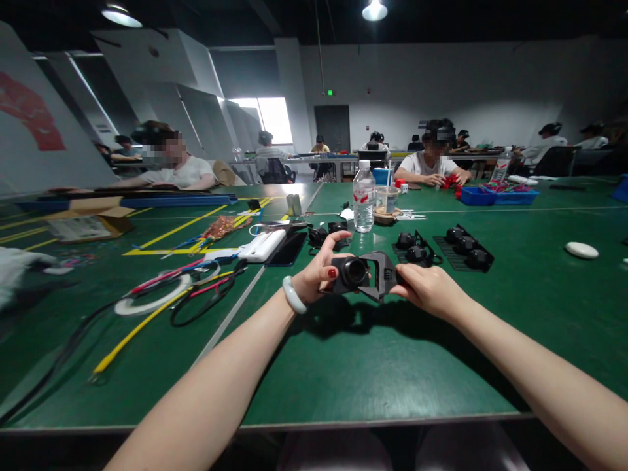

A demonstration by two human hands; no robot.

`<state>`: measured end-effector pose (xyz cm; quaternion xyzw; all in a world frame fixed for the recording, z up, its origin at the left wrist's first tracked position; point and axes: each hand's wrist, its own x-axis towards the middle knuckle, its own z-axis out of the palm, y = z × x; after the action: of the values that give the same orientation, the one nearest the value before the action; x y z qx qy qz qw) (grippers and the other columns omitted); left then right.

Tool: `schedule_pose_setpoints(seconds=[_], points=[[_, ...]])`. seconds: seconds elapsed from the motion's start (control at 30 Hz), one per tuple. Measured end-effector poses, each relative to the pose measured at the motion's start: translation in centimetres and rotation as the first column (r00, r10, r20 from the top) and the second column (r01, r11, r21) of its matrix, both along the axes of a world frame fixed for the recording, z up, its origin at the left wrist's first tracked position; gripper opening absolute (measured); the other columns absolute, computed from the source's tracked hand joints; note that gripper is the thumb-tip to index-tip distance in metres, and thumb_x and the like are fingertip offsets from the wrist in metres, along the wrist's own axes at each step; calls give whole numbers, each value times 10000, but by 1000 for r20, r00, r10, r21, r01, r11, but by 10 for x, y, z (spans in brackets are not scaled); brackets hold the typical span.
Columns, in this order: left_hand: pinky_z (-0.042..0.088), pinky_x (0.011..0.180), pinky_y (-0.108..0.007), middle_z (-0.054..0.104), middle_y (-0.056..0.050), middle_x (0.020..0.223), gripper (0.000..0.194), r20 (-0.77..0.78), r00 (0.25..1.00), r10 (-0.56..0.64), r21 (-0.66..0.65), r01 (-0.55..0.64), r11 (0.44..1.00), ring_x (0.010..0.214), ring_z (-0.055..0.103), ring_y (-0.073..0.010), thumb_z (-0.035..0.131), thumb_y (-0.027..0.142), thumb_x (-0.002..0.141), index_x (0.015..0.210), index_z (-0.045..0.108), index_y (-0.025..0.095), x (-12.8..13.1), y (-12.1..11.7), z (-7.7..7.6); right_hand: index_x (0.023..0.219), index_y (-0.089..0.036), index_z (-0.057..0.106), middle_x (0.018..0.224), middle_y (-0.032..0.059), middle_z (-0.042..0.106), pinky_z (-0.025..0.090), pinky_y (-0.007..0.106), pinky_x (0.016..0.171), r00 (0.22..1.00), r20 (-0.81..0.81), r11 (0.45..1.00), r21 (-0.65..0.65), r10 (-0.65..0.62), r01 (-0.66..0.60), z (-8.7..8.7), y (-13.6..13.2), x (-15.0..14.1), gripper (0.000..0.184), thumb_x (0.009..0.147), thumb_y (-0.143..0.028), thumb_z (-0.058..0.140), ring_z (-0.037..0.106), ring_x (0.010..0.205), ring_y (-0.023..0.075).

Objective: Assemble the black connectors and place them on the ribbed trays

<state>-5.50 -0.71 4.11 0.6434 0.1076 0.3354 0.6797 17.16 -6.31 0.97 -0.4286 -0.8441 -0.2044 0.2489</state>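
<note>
My left hand (316, 271) is closed on a black block-shaped part (350, 273) with a round, lens-like cylinder on its front; the index finger is raised off it. In my right hand (429, 288) is a dark adjustable wrench (384, 277), gripped by its handle, which the fingers mostly hide. Its open jaws face left, against or just beside the black part; whether they grip it I cannot tell. Both are held above the green table (373, 373). Behind them lie similar black parts (415, 248), with more on a black mesh piece (465, 248) to the right.
A water bottle (364, 199) and a cup (386, 198) stand beyond my hands. Leftward lie a white power bank (262, 245), a dark phone-like slab (288, 248), coloured cables (142, 327) and an open carton (88, 222). A white oval object (581, 250) lies right. People sit across the table.
</note>
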Motion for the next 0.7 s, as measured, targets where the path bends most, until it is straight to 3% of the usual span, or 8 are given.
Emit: schedule_pose_setpoints(seconds=[0.27,0.7], points=[[471,627,-334,563,-29,785,760,53,991,120,17,-121,992,719,599,-218,680,384,540,1154,257,235,1,1,2,790,-155,464,673,47,575,312,199,476,996,-86,995,-96,-38,29,0,-6,-9,306,832,-426,327,559,584,128],[469,593,-269,553,-12,829,692,87,985,150,60,-156,986,724,582,-186,652,363,591,1156,272,237,0,-2,4,773,-183,396,681,33,569,311,217,479,984,-162,968,-247,-80,38,5,-16,-19,257,841,-411,299,556,575,150]])
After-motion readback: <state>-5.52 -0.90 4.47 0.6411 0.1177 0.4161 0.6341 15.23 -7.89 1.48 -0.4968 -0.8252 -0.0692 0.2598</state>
